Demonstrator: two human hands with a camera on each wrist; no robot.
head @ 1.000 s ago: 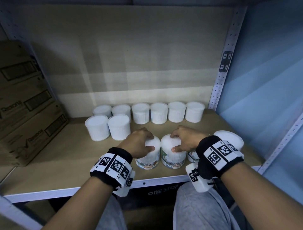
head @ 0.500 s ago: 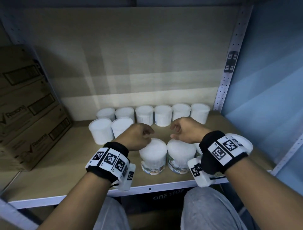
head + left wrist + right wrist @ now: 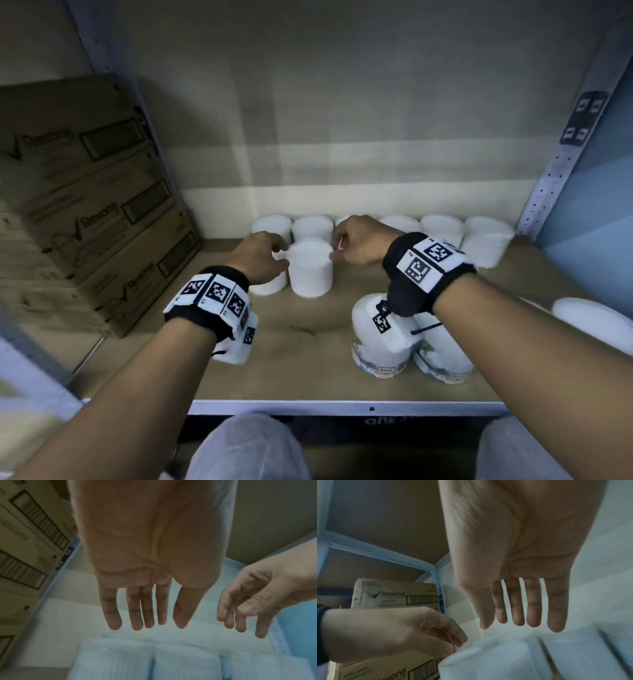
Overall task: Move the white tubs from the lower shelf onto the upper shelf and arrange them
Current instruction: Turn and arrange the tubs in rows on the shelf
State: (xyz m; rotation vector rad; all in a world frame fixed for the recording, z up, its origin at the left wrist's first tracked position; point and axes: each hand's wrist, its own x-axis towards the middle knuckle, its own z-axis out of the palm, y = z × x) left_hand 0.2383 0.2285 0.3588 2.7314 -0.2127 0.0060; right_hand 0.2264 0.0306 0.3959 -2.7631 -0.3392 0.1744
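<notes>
Fingers [image 3: 149, 615] of our left hand [image 3: 262, 255] and right hand [image 3: 356, 241] hang loose, holding nothing, either side of a white tub [image 3: 310, 269] on the shelf [image 3: 291, 366]. We judge it light, smooth-walled; grip its sides below the lid.

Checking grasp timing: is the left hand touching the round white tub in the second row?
Cannot tell. In the head view the left hand overlaps the round white tub; the left wrist view shows straight fingers, no plain contact.
</notes>
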